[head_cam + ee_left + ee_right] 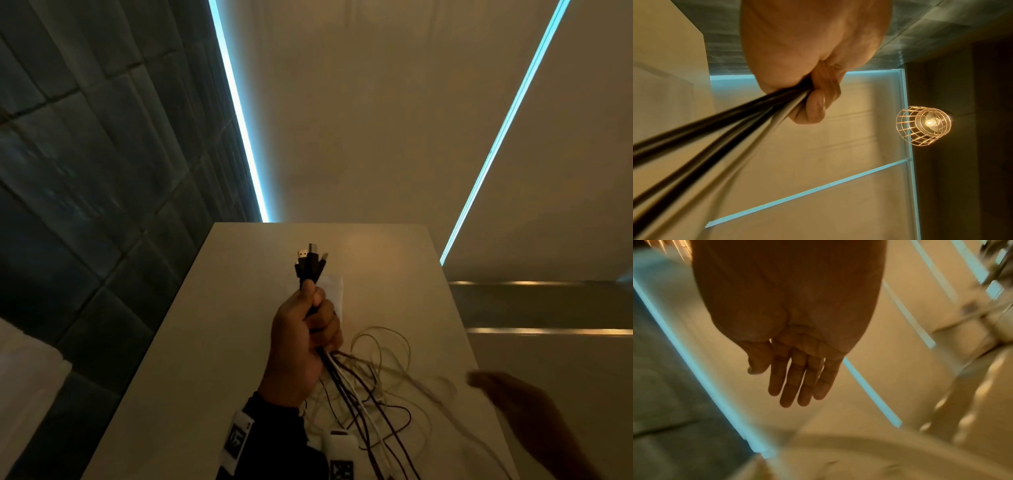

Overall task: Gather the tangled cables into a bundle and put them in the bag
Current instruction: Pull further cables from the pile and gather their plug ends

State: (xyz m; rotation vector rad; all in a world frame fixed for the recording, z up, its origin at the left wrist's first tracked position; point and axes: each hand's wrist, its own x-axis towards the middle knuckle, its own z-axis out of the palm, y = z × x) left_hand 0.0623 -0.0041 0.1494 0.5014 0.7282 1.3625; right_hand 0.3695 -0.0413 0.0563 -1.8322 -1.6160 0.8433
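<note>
My left hand (305, 339) grips a bundle of cables upright over the white table (191, 359). Their black USB plugs (310, 263) stick out above my fist. Below the fist the black, white and beige cables (370, 394) hang down and spread in loose loops on the table. In the left wrist view the cable bundle (719, 139) runs blurred out of my curled left-hand fingers (816, 107). My right hand (524, 411) is blurred at the table's right edge, fingers (795, 386) straight, holding nothing. A white sheet-like thing (334, 291), perhaps the bag, lies behind my left hand.
A dark tiled wall (85, 171) runs along the left. Two blue light strips (236, 109) cross the pale floor beyond the table. A caged lamp (925, 125) shows in the left wrist view. A white wrist-camera housing (340, 445) sits near the lower cables.
</note>
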